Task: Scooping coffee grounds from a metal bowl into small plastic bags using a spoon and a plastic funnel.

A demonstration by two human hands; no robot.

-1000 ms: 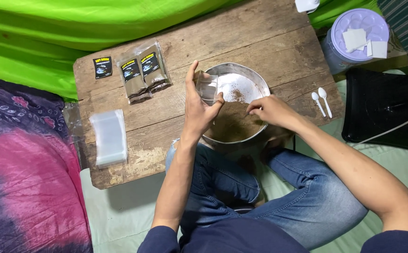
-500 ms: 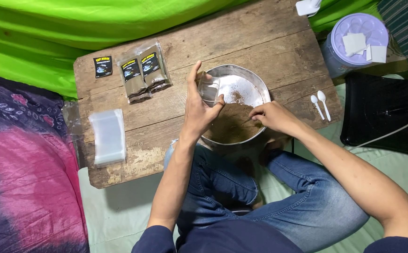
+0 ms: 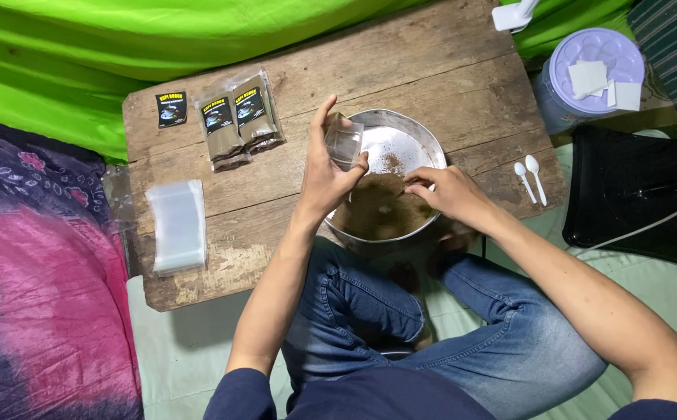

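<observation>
Your left hand (image 3: 329, 175) is raised over the left rim of the metal bowl (image 3: 424, 140), forearm running up from your lap, fingers upright and closed around a small clear pouch (image 3: 344, 140) held open-end up. Your right hand (image 3: 441, 192) reaches in from the right, forearm angled across your knee, fingers pinched narrow over the brown powder (image 3: 377, 208) heaped in the bowl's near half; whether it holds anything, you cannot tell. The bowl sits at the near edge of the wooden board (image 3: 400, 66). Left of it lie filled packets (image 3: 233, 120) and a stack of empty bags (image 3: 177, 225). Two white spoons (image 3: 530, 177) lie right.
</observation>
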